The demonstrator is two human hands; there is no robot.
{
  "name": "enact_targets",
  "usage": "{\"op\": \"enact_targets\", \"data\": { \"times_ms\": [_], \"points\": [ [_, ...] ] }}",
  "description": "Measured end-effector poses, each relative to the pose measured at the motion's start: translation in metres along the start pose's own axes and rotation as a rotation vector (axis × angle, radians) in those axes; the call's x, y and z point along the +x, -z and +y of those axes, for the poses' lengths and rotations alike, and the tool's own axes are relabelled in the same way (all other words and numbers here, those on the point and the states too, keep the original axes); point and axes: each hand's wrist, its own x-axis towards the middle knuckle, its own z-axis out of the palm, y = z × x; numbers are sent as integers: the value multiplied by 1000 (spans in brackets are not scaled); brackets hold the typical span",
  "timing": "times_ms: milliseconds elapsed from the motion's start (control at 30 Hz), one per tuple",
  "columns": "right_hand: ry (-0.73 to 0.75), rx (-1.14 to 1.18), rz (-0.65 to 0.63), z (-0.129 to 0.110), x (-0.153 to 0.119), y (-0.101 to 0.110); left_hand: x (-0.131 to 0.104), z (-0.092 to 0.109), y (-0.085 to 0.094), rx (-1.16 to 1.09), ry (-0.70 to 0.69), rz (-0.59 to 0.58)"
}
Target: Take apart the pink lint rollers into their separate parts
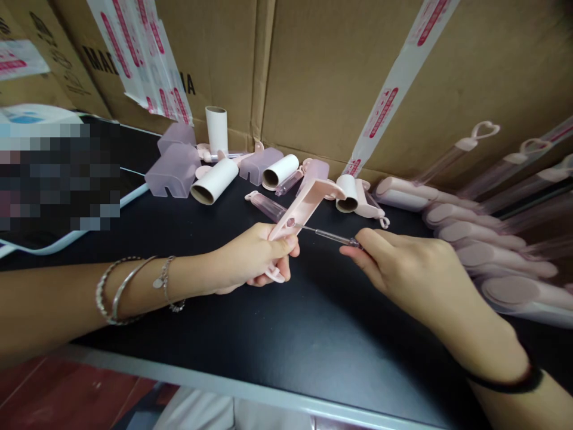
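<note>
Two translucent mauve box-shaped plastic covers [173,172] sit at the back left of the black bench [313,334], beside a white cardboard tube [220,178]. Nearer, the left hand [248,254] has its grip clenched around a pale pink plastic bracket [308,203], held over the bench's middle. Rightward, a slim metal-shafted screwdriver [333,235] has its tip at the bracket's round hole, the right hand's [412,269] grip grasping its other end.

A black tabletop [286,346] carries white tubes [222,179], one upright, translucent lilac covers [178,170] and, at right, rounded pink pieces [481,233].
</note>
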Motion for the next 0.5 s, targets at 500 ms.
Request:
{"op": "enact_targets", "data": {
  "times_ms": [500],
  "points": [
    [-107, 52, -104, -14, -2, -33, 5, 4, 8, -29, 56, -48]
  ]
}}
